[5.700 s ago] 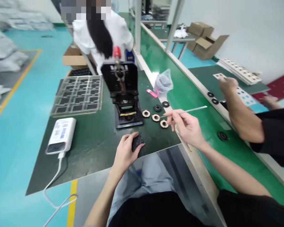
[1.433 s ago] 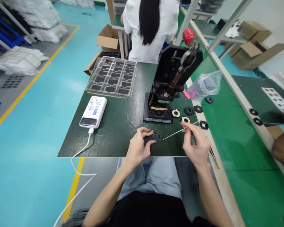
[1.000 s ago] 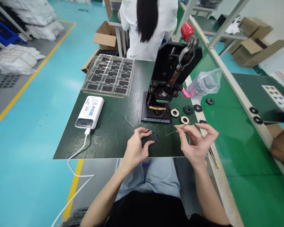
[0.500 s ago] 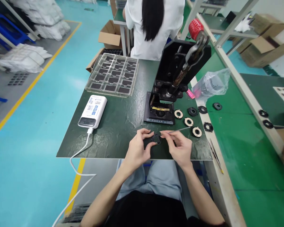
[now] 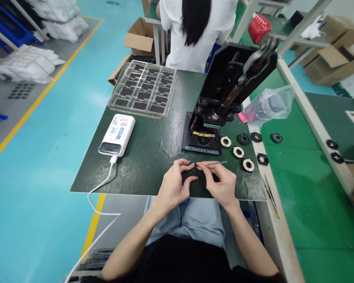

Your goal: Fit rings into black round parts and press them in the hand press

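Near the front edge of the dark green table, my left hand (image 5: 177,179) pinches a small round black part (image 5: 196,173) between thumb and fingers. My right hand (image 5: 220,179) is closed on a thin grey stick-like tool (image 5: 215,162), its inner end at the part's upper rim. Fingers cover much of the part and the tool's tip. Just beyond stands a black hand press (image 5: 224,98) with a red-wrapped handle (image 5: 259,29) and a yellow strip (image 5: 203,134) across its base. Right of it lie several round parts, such as a cream-faced ring (image 5: 248,165).
A white power bank (image 5: 117,135) with a white cable (image 5: 106,181) lies at left. Behind it is a clear compartment tray (image 5: 143,88). Tweezers (image 5: 270,195) and a plastic bag (image 5: 270,105) are at right. A co-worker in white (image 5: 194,35) sits ahead.
The view has shifted slightly. My right hand has moved a little left, closer to my left hand, and the tool now reaches over the black part's upper rim.
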The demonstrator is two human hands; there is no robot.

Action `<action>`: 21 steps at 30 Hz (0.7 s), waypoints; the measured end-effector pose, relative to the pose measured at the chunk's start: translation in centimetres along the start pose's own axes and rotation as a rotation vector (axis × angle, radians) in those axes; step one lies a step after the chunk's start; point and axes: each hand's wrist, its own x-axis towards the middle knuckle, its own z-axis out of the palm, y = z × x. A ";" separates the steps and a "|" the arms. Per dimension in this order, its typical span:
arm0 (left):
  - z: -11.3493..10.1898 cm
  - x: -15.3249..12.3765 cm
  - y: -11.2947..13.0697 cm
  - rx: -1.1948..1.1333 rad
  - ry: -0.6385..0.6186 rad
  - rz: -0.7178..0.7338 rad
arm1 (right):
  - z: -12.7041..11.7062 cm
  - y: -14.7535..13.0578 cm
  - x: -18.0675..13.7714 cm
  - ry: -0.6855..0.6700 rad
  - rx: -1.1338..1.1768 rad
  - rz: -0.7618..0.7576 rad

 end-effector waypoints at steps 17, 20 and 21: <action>-0.4 0.4 -0.2 0.084 -0.042 0.035 | -8.9 -0.3 -1.2 0.684 0.043 0.302; -0.8 0.4 -0.2 0.101 -0.058 0.063 | -15.6 1.5 -3.3 0.790 -0.216 0.240; -0.9 0.5 -0.2 0.111 -0.069 0.073 | -17.5 2.5 -3.7 0.792 -0.254 0.234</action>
